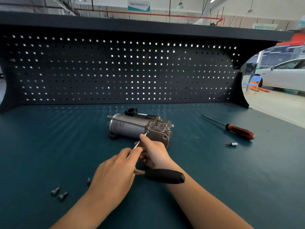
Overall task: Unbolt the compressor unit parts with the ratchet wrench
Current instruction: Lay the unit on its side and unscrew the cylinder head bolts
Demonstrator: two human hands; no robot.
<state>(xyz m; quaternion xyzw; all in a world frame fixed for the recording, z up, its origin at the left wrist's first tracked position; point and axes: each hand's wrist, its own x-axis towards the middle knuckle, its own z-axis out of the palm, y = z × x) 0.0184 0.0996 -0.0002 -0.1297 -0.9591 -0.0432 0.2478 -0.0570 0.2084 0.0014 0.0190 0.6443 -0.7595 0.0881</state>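
So from the head cam: the compressor unit is lying on its side about mid-bench on the teal bench top, a bit back from the hands, with its finned head end pointing right. The ratchet wrench is on it right now. Its thin extension shaft runs up at an angle to a bolt on the near face of the compressor, where the motor can meets the head. The left hand is curled around the lower end of that shaft, where the ratchet head would be, and it hides the head itself. The black handle sticks out to the right, crossing the right wrist. The right hand is up by the bolt with one digit stretched along the shaft and the rest curled under. Honestly I can't tell if it's really pinching the shaft or just resting on it. Three loose bolts sit on the mat near the left forearm. Off to the right there's a red-and-black screwdriver, with a small socket bit just in front of it. A dark pegboard backs the bench, and a white car is parked out past the right end.
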